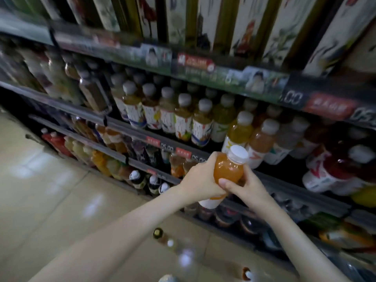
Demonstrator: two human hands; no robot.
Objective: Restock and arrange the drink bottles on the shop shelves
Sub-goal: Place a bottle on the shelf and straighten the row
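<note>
orange bottle [228, 170] label (hidden by 2 hands)

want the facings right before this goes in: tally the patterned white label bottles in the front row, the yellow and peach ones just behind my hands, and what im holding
patterned white-label bottles, front row: 5
yellow bottle: 1
peach bottle: 1
orange bottle, gripped by left hand and right hand: 1
total: 8
</note>
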